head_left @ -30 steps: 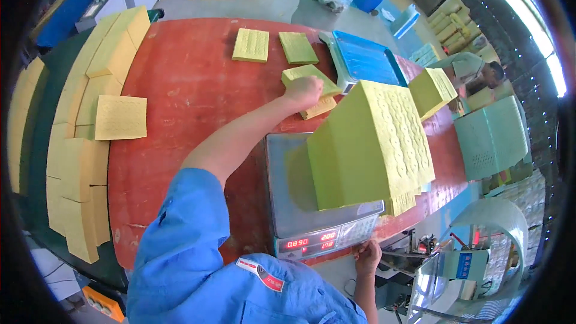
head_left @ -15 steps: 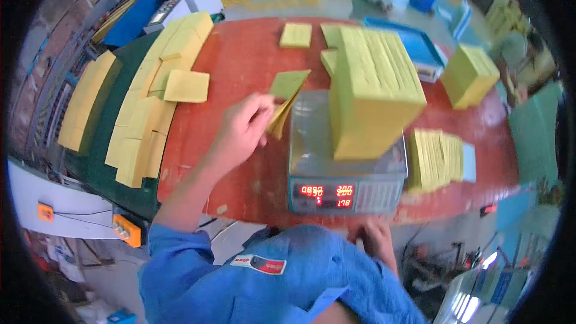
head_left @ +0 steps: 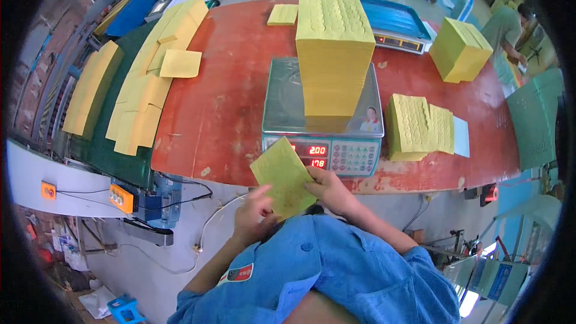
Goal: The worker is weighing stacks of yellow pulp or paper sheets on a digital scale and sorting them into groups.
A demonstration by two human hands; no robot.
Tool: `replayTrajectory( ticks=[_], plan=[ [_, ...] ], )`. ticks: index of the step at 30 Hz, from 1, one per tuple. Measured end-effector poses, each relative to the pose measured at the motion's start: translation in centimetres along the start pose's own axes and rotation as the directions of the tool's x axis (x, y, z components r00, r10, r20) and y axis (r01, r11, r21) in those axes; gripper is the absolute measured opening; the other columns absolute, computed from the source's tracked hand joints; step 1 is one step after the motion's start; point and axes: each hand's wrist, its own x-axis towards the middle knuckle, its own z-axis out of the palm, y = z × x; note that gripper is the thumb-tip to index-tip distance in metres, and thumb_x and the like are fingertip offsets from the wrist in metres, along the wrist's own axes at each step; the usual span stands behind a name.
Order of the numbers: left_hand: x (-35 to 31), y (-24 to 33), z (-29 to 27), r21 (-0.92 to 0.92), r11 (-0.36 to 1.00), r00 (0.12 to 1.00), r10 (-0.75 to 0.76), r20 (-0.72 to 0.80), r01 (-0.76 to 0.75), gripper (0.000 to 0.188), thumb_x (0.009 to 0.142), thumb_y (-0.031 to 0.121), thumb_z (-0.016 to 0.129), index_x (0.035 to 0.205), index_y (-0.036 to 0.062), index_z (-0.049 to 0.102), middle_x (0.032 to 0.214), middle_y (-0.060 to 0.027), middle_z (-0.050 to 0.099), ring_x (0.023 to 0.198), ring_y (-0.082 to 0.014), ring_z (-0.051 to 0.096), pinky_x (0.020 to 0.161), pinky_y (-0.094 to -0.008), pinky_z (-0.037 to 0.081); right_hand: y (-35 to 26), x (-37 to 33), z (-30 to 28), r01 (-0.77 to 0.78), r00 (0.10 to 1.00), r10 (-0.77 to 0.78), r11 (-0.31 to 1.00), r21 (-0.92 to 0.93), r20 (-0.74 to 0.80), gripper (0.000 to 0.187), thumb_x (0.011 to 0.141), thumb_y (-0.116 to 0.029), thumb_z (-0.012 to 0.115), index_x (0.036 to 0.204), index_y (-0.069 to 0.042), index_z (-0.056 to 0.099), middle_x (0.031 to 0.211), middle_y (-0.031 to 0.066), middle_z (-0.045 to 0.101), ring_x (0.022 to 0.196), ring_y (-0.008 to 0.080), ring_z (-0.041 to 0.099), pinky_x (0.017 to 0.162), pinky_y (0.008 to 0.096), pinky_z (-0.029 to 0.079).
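Note:
In front of my chest, a thin bundle of yellow paper sheets (head_left: 281, 175) is tilted between my two hands. My right hand (head_left: 330, 191) pinches its right edge, thumb on the near face. At the lower left edge, the curled fingers of my left hand (head_left: 252, 215) close on the bundle, their tips slightly blurred. Just beyond stands a digital scale (head_left: 355, 157) with red lit figures, its display partly covered by the bundle. A tall stack of yellow paper (head_left: 333, 75) with wavy ridges along its top stands on the scale's metal pan.
Lower yellow stacks (head_left: 411, 129) lie right of the scale on the red table (head_left: 228, 90). A blue-tray scale (head_left: 393, 21), another tall stack (head_left: 459, 51) and a small pile (head_left: 282, 15) stand farther back. Paper rows (head_left: 141, 96) line the green belt (head_left: 99, 156). A person (head_left: 507, 30) is at far right.
My left hand has brought the bundle from left of the scale down to my chest. My right hand has risen from the table's front edge to grip it. The view has shifted.

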Motion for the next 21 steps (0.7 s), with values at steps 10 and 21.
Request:
replayTrajectory(
  ticks=[10,21],
  plan=[
    [5.8,0.8,-8.4,-0.941,0.337,0.879,-0.46,-0.124,0.043,0.021,0.096,0.018,0.052,0.095,-0.0001,0.062,0.087,-0.0023,0.062,0.082,-0.0111,0.058,0.073,-0.0278,0.049,-11.3,-1.0,2.0,0.401,0.858,-0.497,0.806,-0.436,-0.129,0.026,0.089,-0.004,0.059,0.114,0.002,0.057,0.087,0.0103,0.059,0.083,0.011,0.054,0.074,0.0301,0.047],
    [29.5,0.7,-22.8,-0.843,0.53,0.988,-0.063,-0.144,-0.089,0.016,0.09,0.021,0.061,0.084,0.0071,0.065,0.075,-0.0013,0.064,0.066,-0.0101,0.059,0.06,-0.0249,0.045,-27.3,6.0,-7.5,0.523,0.469,-0.772,0.634,-0.57,-0.429,0.03,0.079,-0.008,0.073,0.107,-0.001,0.065,0.078,0.0093,0.066,0.067,0.0125,0.059,0.062,0.0291,0.048]
  ],
)
